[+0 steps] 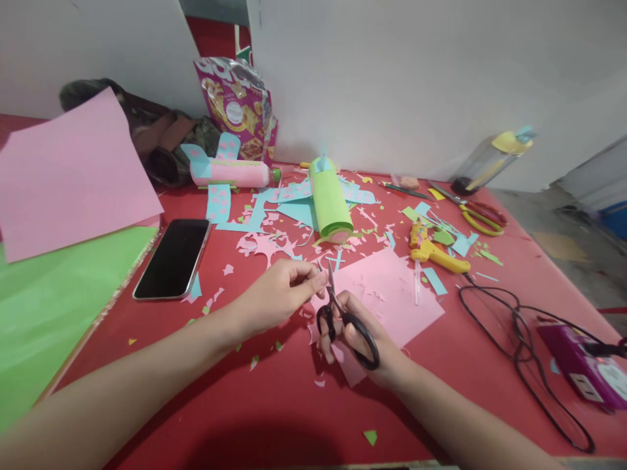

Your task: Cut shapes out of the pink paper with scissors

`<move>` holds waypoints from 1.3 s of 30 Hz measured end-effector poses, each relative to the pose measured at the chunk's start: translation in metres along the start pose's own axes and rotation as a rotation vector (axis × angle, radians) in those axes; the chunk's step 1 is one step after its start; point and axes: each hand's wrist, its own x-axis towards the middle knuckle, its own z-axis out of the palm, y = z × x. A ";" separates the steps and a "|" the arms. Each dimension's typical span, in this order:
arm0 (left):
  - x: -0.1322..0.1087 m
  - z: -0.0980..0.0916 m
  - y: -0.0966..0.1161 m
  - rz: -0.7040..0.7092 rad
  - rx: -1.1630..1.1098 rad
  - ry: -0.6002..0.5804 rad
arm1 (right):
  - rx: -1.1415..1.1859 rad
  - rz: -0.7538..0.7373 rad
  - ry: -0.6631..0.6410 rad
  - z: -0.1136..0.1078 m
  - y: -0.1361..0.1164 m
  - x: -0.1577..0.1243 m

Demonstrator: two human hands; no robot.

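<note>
My right hand grips black-handled scissors, blades pointing up toward my left fingertips. My left hand is closed in a pinch on a tiny piece I cannot make out, right at the blade tips. Both hands hover over a cut-up pink paper sheet lying on the red table. Behind it lies a green paper roll with a blue tip, and a pink bottle with blue paper wings lies farther back.
A black phone lies left of my hands, beside big green and pink sheets. A yellow glue gun, red-yellow scissors, a black cord and a purple power strip sit to the right. Paper scraps are scattered about.
</note>
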 end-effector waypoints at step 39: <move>-0.007 0.032 -0.008 0.013 -0.321 0.132 | -0.130 0.004 0.042 0.002 0.004 -0.001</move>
